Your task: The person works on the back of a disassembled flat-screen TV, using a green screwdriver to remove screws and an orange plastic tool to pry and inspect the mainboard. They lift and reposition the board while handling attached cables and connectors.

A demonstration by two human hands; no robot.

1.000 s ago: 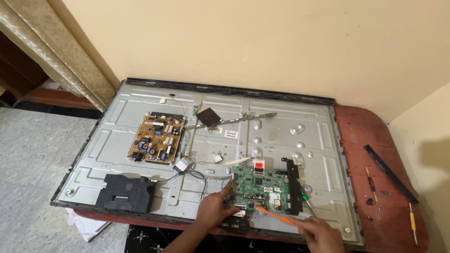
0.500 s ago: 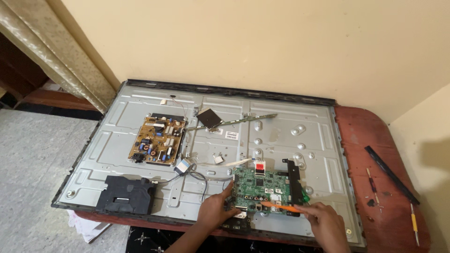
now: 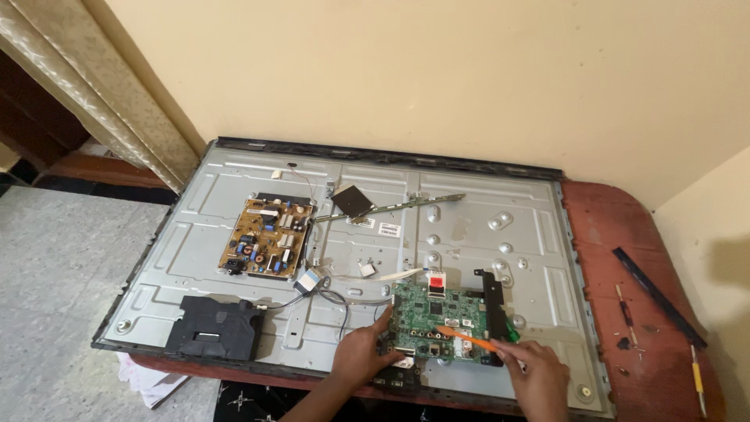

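Green circuit board [image 3: 437, 319] near panel's front edge, left hand [image 3: 361, 355] pressing it, right hand [image 3: 539, 375] pinching screwdriver [image 3: 469, 339]

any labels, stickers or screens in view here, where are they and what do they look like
White sticker: small rectangle with dark print, mid panel, right of the brown board.
Red-and-white label: small square tab at the top edge of the green board.
White labels: small rectangles on the green board, by the hands.
Panel: a flat screen lying face down, grey metal back up, black frame.
No packages or signs.
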